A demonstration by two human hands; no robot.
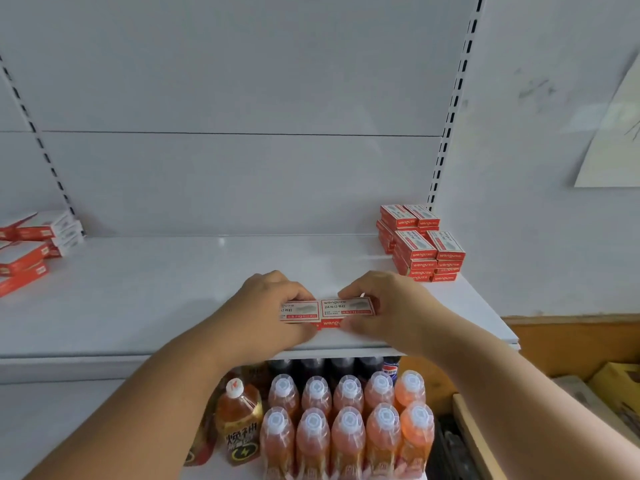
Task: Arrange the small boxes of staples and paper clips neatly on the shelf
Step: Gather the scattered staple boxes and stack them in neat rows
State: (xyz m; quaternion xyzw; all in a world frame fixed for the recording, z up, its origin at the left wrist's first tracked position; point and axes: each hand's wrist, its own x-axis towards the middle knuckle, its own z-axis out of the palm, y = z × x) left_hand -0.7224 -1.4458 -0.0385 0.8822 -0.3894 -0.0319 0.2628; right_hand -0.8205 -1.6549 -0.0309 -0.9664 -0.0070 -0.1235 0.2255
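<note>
gripping two side-by-side staple boxes (327, 311), both hands (273, 306) (391, 306), box ends hidden under fingers.

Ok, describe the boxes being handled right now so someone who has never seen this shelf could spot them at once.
Start at the white shelf above the orange drink bottles. At its front edge, in the middle, the left hand and right hand hold two red-and-white staple boxes side by side. Unlike the stacked boxes at the right end, these lie in a single flat row between the hands.
</note>
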